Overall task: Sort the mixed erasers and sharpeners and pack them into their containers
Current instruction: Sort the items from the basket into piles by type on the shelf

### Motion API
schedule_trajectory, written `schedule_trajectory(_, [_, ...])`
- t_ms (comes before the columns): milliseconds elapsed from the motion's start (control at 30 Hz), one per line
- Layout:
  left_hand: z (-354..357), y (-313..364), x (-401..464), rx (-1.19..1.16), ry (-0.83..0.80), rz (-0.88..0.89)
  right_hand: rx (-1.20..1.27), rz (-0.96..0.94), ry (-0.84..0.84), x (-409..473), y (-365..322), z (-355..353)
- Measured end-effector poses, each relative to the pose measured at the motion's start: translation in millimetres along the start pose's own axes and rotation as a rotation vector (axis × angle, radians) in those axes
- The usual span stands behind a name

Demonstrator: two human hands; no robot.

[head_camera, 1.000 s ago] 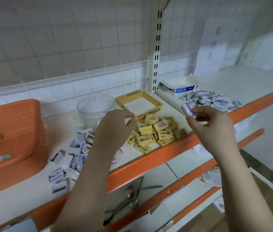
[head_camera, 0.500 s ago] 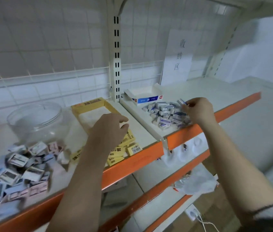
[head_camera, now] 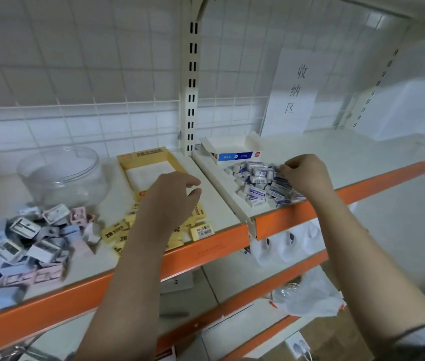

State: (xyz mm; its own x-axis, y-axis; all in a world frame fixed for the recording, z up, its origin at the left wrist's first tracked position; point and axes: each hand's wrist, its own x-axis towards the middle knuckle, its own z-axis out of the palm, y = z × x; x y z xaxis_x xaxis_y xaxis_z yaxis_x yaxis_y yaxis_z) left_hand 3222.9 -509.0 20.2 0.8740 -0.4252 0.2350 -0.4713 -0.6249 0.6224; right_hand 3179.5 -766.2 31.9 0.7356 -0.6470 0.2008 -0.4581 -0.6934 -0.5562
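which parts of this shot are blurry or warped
Head view: the left edge is smeared, so the pastel sharpener pile looks soft; the white-and-blue eraser pile under the right hand is sharper, with labels partly readable; wide-angle distortion bends the orange shelf edge and the slotted white upright; lighting is flat, without harsh glare.

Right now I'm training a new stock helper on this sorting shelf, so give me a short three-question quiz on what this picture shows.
1. True or false: the yellow box is already full of erasers.
2. Which pile does the right hand reach into? A) the sharpeners B) the yellow erasers C) the white-and-blue erasers
3. Fill in: the clear round tub stands behind the pile of ____.

Key
1. False; its white floor shows bare.
2. C.
3. Sharpeners.
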Motion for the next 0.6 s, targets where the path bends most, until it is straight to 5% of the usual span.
schedule_trajectory(467, [-167.5,-137.2,-54.3,0.207,0.107,0.072,0.152,-0.045,0.197,-166.5,-169.8,82.6])
schedule_trajectory(600, [-238.5,-190.9,-85.0,0.285,0.142,0.085,0.211,-0.046,0.134,-223.7,-235.0,108.6])
